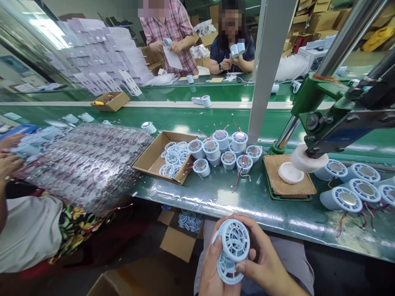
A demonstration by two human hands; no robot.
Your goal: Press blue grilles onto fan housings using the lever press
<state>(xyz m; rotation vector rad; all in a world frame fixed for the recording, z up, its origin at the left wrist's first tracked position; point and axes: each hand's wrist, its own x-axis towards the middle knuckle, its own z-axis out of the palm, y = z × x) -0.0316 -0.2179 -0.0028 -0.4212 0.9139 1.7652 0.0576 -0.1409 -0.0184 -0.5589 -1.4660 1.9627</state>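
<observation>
Several light blue plastic fan grilles (pixel 236 240), round with spoked openings, are gathered between my two hands above my lap. My left hand (pixel 211 267) is closed around their left side, its thumb up along the edge. On the right, my right hand (pixel 263 250) curls around the upper grille, with the thumb at the lower one's rim. A cardboard tray (pixel 148 162) of similar light blue rings lies on the bench ahead. Beside it stand several light blue cylindrical fan housings (pixel 211 148) with silver round centres and thin wires.
At right is a green hand press (pixel 311 111) with a white round pad over a board (pixel 296 189). More housings (pixel 341 199) stand beyond it. Bubble-wrapped parts (pixel 89 164) lie left, near another person's hands (pixel 9 160). An open carton (pixel 177 246) sits below. Two people work opposite.
</observation>
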